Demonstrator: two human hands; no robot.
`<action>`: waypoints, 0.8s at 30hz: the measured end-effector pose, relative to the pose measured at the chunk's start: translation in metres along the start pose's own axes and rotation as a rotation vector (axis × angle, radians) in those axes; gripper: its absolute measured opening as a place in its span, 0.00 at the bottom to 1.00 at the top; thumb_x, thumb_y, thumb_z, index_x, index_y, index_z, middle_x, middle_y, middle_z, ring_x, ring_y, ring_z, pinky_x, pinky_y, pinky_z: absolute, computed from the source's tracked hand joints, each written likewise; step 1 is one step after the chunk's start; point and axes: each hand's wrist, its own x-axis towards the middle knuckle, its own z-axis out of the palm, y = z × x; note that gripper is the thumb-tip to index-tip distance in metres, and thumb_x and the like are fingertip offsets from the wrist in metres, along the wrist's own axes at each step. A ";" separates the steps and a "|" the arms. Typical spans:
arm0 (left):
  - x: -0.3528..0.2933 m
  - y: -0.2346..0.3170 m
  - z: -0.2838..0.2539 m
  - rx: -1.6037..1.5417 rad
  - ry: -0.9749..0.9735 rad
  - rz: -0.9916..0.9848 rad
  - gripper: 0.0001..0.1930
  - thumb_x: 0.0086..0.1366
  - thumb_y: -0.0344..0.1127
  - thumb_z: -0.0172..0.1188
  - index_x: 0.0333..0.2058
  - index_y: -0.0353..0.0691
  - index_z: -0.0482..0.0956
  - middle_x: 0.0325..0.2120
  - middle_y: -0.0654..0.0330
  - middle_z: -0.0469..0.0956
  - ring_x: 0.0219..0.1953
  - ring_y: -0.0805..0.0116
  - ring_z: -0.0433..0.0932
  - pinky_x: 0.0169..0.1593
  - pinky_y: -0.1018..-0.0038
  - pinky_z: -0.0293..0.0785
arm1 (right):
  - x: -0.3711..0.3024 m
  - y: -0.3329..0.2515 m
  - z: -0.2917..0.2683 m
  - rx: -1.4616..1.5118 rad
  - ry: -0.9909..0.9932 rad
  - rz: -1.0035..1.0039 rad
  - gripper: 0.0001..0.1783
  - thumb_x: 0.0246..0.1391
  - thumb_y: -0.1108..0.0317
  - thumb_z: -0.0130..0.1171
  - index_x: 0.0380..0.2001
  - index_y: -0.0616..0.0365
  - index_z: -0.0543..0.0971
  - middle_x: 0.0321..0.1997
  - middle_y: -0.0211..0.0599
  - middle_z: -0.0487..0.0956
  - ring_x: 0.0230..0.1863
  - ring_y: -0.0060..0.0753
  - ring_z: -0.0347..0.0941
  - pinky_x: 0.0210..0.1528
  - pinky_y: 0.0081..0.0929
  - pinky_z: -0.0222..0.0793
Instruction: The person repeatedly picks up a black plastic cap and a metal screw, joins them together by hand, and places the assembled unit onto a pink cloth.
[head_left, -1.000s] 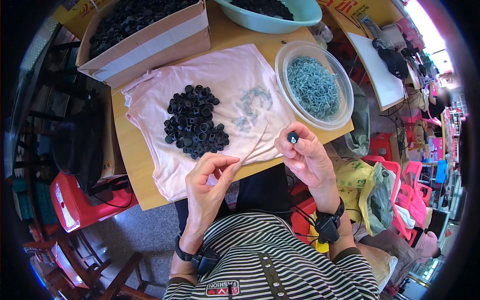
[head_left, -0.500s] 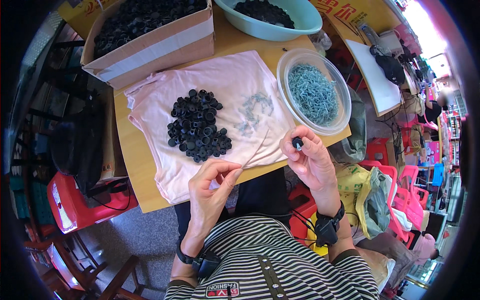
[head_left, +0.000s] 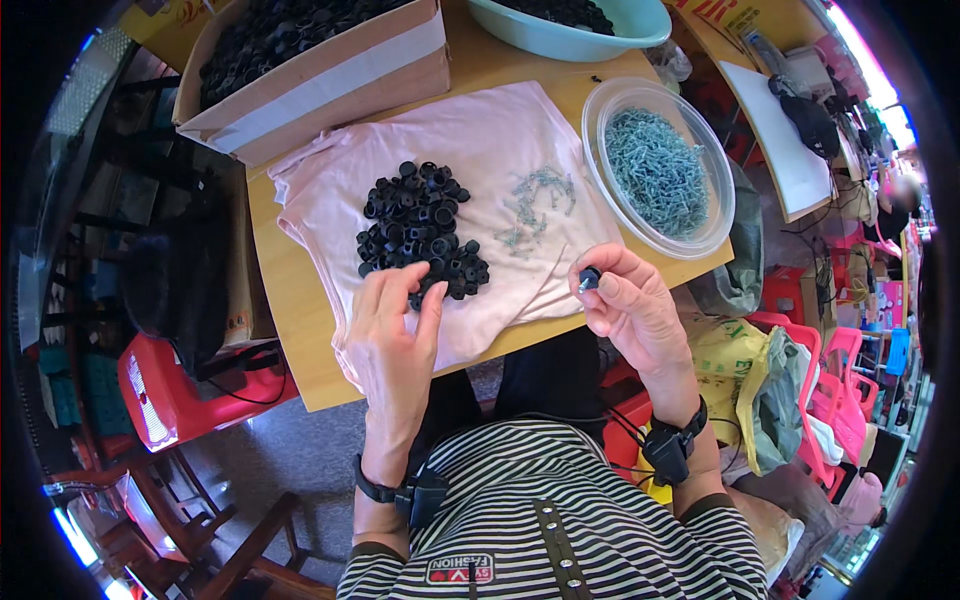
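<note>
My right hand [head_left: 640, 310] pinches a small round black plastic cap [head_left: 591, 277] between thumb and fingers, with a silvery screw tip standing out of it. My left hand [head_left: 393, 330] reaches to the near edge of a pile of black plastic caps [head_left: 410, 215]; its thumb and forefinger are apart, with loose caps right at the fingertips. Under the pile lies a pale pink cloth [head_left: 500, 130]. To the right of the pile, several loose screws [head_left: 540, 200] are scattered on the cloth.
A round clear plastic tub [head_left: 722, 225] full of screws stands at the table's right. Behind are a cardboard box [head_left: 330, 100] of black parts and a light green basin [head_left: 570, 42] with more. The wooden table [head_left: 290, 350] ends close before me; a red stool [head_left: 175, 385] stands left.
My left hand has moved from the cloth's near side up to the pile, its thumb and forefinger parting. My right hand still holds the cap, now turned slightly. The whole view has shifted a little.
</note>
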 end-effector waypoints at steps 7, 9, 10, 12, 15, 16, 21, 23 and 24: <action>0.008 0.001 0.008 0.069 -0.021 -0.060 0.11 0.53 0.31 0.68 0.36 0.38 0.80 0.30 0.62 0.75 0.29 0.70 0.73 0.33 0.76 0.70 | 0.001 0.008 -0.007 0.091 0.034 0.016 0.14 0.58 0.70 0.58 0.47 0.63 0.76 0.38 0.33 0.79 0.34 0.17 0.73 0.31 0.15 0.72; 0.008 -0.003 0.008 0.047 -0.015 -0.071 0.10 0.53 0.30 0.68 0.35 0.39 0.80 0.31 0.61 0.76 0.32 0.69 0.77 0.34 0.75 0.72 | 0.001 0.007 -0.009 0.191 0.023 0.029 0.15 0.58 0.69 0.59 0.47 0.62 0.76 0.38 0.32 0.79 0.35 0.17 0.73 0.31 0.15 0.70; 0.008 -0.004 0.008 0.039 -0.018 -0.067 0.10 0.53 0.30 0.68 0.35 0.39 0.80 0.31 0.61 0.76 0.32 0.69 0.77 0.34 0.75 0.72 | 0.001 0.006 -0.009 0.186 0.028 0.023 0.15 0.58 0.69 0.59 0.47 0.62 0.76 0.38 0.32 0.79 0.35 0.17 0.73 0.31 0.15 0.70; 0.006 -0.003 0.007 -0.042 0.029 -0.059 0.10 0.54 0.28 0.67 0.36 0.35 0.80 0.30 0.63 0.74 0.29 0.74 0.69 0.33 0.79 0.66 | 0.002 0.006 -0.011 0.230 0.012 0.004 0.15 0.58 0.68 0.59 0.47 0.62 0.76 0.38 0.30 0.78 0.36 0.17 0.72 0.31 0.15 0.70; 0.004 0.000 0.002 -0.091 0.030 0.012 0.11 0.53 0.24 0.66 0.36 0.35 0.78 0.32 0.61 0.74 0.31 0.73 0.70 0.35 0.79 0.66 | 0.000 0.002 -0.010 0.226 0.007 -0.030 0.15 0.58 0.67 0.60 0.47 0.62 0.76 0.37 0.29 0.78 0.36 0.17 0.72 0.31 0.15 0.70; 0.003 0.001 0.000 -0.131 0.025 0.080 0.12 0.54 0.22 0.65 0.38 0.35 0.77 0.34 0.59 0.76 0.34 0.73 0.72 0.36 0.79 0.67 | -0.001 0.001 -0.009 0.225 0.004 -0.030 0.15 0.58 0.67 0.60 0.47 0.62 0.76 0.37 0.29 0.78 0.36 0.17 0.72 0.31 0.15 0.70; -0.010 0.008 0.008 -1.009 -0.162 -0.038 0.17 0.57 0.14 0.57 0.43 0.34 0.68 0.43 0.48 0.76 0.42 0.65 0.79 0.47 0.75 0.73 | -0.008 -0.002 0.010 0.036 0.057 -0.111 0.14 0.58 0.69 0.59 0.45 0.63 0.77 0.38 0.33 0.79 0.35 0.18 0.74 0.32 0.15 0.71; -0.013 0.016 0.009 -1.097 -0.216 -0.095 0.16 0.57 0.15 0.58 0.44 0.33 0.69 0.44 0.49 0.76 0.43 0.67 0.79 0.48 0.75 0.73 | -0.011 0.002 0.020 -0.137 0.041 -0.155 0.13 0.58 0.71 0.59 0.45 0.64 0.76 0.39 0.35 0.79 0.35 0.19 0.74 0.33 0.15 0.71; -0.015 0.017 0.008 -1.096 -0.214 -0.093 0.16 0.57 0.15 0.58 0.44 0.33 0.69 0.44 0.49 0.76 0.43 0.67 0.79 0.48 0.75 0.73 | -0.012 0.002 0.022 -0.318 0.038 -0.205 0.13 0.57 0.72 0.59 0.45 0.65 0.76 0.40 0.37 0.79 0.35 0.19 0.75 0.34 0.15 0.72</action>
